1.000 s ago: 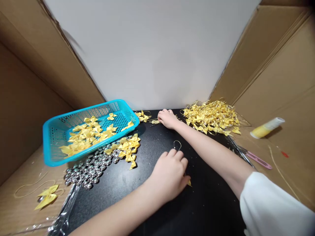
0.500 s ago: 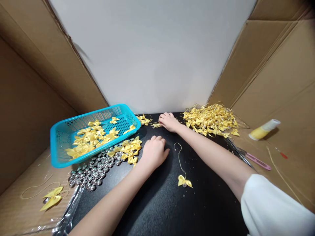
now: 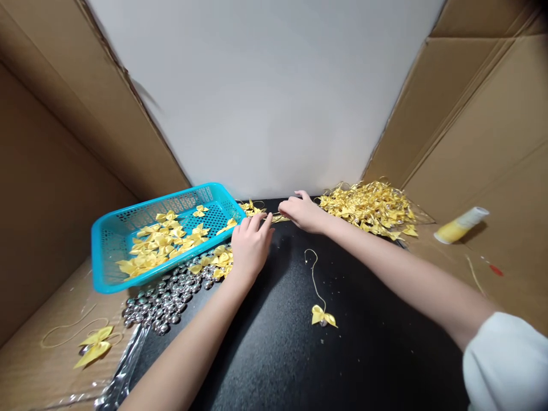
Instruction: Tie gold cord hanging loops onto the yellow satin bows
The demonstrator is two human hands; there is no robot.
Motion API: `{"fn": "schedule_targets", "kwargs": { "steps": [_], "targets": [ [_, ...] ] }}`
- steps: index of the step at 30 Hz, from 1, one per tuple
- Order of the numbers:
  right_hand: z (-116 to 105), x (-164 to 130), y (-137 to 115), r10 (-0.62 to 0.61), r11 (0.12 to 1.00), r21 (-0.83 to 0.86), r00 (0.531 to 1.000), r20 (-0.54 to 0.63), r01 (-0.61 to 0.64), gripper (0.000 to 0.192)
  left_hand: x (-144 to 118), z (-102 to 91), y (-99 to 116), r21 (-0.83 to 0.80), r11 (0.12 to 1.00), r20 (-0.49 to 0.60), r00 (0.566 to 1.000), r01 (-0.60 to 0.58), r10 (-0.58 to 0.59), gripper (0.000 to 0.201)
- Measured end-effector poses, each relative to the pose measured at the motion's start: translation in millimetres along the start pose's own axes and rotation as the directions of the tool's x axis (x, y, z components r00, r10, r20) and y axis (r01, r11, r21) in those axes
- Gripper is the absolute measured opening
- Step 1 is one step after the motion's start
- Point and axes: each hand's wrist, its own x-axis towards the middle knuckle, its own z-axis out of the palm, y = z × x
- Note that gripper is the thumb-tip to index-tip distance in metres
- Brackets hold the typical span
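Observation:
My left hand (image 3: 252, 242) is raised beside the front right corner of the blue plastic basket (image 3: 97, 245), its fingers apart and nothing visible in them. My right hand (image 3: 303, 212) is at the back of the black work surface. Its thumb and fingertips are pinched on a gold cord at a small bundle of gold cords (image 3: 280, 218), which it partly covers. Nearer to me lies a yellow ribbon bow (image 3: 323, 315) with a curved cord and a silver bead under it.
Yellow bows (image 3: 158, 242) lie in the basket. Silver beads (image 3: 165, 302) spread in front of it, with more bows. A heap of corded bows (image 3: 372, 205) stands at back right. On cardboard are another corded bow (image 3: 94, 345) and a yellow-white roll (image 3: 460, 225).
My left hand has moved up and left, with its fingers lifted and spread apart. My right hand has shifted slightly right, with its fingers now pinched at the cords.

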Motion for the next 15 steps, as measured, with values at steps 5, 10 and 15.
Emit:
{"fn": "schedule_targets", "kwargs": {
  "steps": [5, 10, 15],
  "targets": [
    [-17, -17, -15, 0.056, 0.97, 0.226, 0.99, 0.127, -0.084, 0.012, 0, -6.6, 6, 0.012, 0.998, 0.055, 0.997, -0.06, 0.059, 0.033],
    [-24, -32, -20, 0.12, 0.918, 0.342, 0.964, 0.238, -0.199, 0.012, 2, -22.2, 23, -0.124, 0.987, 0.197, 0.972, -0.106, 0.129, 0.032],
    [-27, -48, -23, 0.124, 0.885, 0.398, 0.946, 0.301, -0.243, 0.007, 3, -26.9, 31, -0.136, 0.978, 0.343, 0.918, -0.16, 0.197, 0.034]
  ]
}}
